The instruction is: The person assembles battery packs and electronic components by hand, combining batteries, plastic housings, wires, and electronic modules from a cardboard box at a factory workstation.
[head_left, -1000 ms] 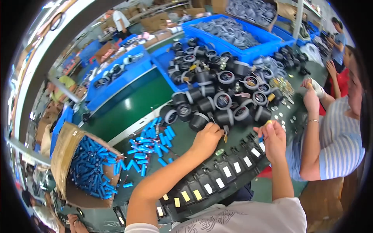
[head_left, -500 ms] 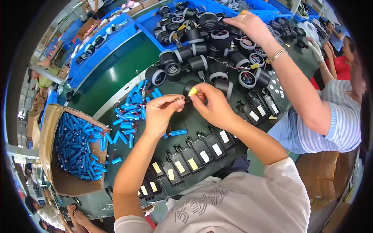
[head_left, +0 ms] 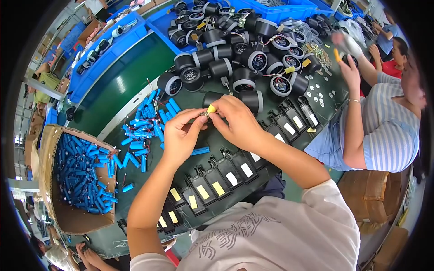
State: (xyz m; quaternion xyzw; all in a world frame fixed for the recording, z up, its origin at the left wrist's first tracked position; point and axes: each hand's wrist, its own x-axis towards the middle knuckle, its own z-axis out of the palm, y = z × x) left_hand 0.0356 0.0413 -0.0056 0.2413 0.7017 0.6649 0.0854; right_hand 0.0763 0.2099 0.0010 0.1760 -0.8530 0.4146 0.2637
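Observation:
My left hand [head_left: 180, 135] and my right hand [head_left: 236, 124] meet over the middle of the bench, fingertips pinched together. Between them is a small metallic-looking piece [head_left: 205, 114], too small to name. Something yellow [head_left: 211, 109], perhaps a finger cover, sits at my right index fingertip. Just below the hands lies a blue cylindrical battery cell [head_left: 200, 151]. Black plastic housings [head_left: 212, 187] with white or yellow labels stand in a slanted row nearer to me. Loose blue cells with thin wires [head_left: 143, 118] lie to the left of my hands.
An open cardboard box [head_left: 81, 221] full of blue cells stands at the left. Black round fan-like units [head_left: 192, 77] pile up beyond my hands, spilling from a blue tray [head_left: 156, 22]. At the right, a co-worker in a striped top [head_left: 389, 126] holds something dark over the bench.
My hands stay pinched together and have shifted slightly left in the picture, along with the whole scene. The co-worker's arm has drawn back from the pile to the right.

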